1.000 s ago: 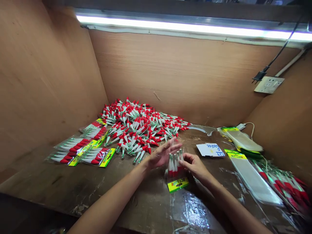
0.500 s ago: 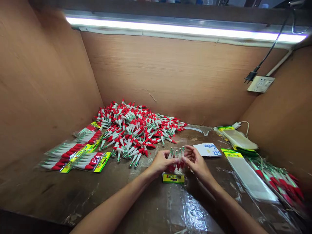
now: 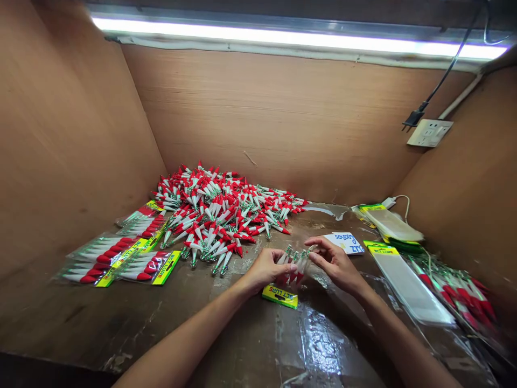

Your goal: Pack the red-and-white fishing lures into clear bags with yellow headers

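Observation:
Over the middle of the table, my left hand (image 3: pixel 267 271) is closed on a clear plastic packet of fishing lures (image 3: pixel 294 272). Several red-and-white lures stand in it side by side, their green hook ends up. The packet's yellow-and-green header card (image 3: pixel 280 296), printed BCT LURE, hangs tilted at the bottom. On the packet's right side is my right hand (image 3: pixel 332 263), thumb and forefinger closed at its upper edge by the hook ends. Those fingers partly hide what they pinch.
Behind lies a big heap of red-and-white lures (image 3: pixel 226 210). Filled packets (image 3: pixel 149 267) lie at left. On the right are flat empty bags (image 3: pixel 410 285), another bag stack (image 3: pixel 391 223), a bunch of lures (image 3: pixel 456 293) and a handwritten white card (image 3: pixel 343 242). A plug (image 3: pixel 414 117) dangles above.
The packet has tilted, its header card swinging to the left and its top leaning right. My right hand has shifted a little to the right and up. My left hand keeps its grip.

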### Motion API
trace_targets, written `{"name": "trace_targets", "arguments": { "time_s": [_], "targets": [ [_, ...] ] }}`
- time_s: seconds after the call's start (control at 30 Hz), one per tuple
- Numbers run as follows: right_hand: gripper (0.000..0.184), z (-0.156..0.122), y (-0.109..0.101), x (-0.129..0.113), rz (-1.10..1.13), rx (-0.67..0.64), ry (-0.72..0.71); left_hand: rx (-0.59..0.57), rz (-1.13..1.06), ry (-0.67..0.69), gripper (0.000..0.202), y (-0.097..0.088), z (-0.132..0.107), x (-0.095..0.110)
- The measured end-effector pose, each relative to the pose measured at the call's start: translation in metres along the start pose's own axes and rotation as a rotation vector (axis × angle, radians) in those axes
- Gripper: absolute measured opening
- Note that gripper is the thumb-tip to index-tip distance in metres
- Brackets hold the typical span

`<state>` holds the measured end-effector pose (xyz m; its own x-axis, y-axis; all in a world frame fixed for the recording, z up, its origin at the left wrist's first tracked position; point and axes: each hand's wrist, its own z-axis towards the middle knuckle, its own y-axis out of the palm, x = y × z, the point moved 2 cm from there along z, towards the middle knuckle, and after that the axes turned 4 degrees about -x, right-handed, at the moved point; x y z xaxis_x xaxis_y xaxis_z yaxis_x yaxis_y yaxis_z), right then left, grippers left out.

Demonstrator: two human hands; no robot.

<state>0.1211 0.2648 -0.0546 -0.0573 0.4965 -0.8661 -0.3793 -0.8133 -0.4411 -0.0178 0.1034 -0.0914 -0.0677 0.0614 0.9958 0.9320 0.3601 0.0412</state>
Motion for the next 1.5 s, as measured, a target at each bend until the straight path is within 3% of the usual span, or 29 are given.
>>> {"name": "trace_targets", "arguments": {
  "time_s": [0.27, 0.5, 0.6, 0.73, 0.9, 1.17, 1.37, 1.5],
  "targets": [
    [0.027, 0.002, -0.005, 0.002, 0.074, 0.039, 0.068, -0.053, -0.13, 0.018, 0.055, -0.001, 0.002, -0.006],
    [0.032, 0.001, -0.008, 0.009, -0.006, 0.063, 0.104, -0.042, -0.139, 0.101, 0.05, 0.0, 0.006, -0.007],
    [0.029, 0.0, -0.009, 0.009, -0.03, 0.029, 0.092, -0.031, -0.15, 0.05, 0.057, -0.003, 0.006, -0.012],
    [0.027, -0.001, -0.009, 0.008, -0.042, -0.02, 0.093, -0.123, -0.144, -0.057, 0.066, -0.004, 0.005, -0.019],
    [0.027, -0.003, -0.012, 0.007, -0.083, -0.067, 0.015, -0.079, -0.156, -0.034, 0.054, -0.003, 0.002, -0.015],
    [0.026, -0.004, -0.015, 0.015, -0.047, -0.206, 0.003, -0.044, -0.127, -0.03, 0.056, -0.003, 0.002, -0.012],
    [0.024, -0.002, -0.013, 0.03, -0.022, -0.138, 0.055, -0.065, -0.091, -0.119, 0.049, -0.011, 0.003, -0.017],
    [0.021, -0.003, -0.015, 0.027, 0.022, -0.097, 0.055, -0.16, -0.048, -0.17, 0.048, -0.009, -0.001, -0.014]
  ]
}}
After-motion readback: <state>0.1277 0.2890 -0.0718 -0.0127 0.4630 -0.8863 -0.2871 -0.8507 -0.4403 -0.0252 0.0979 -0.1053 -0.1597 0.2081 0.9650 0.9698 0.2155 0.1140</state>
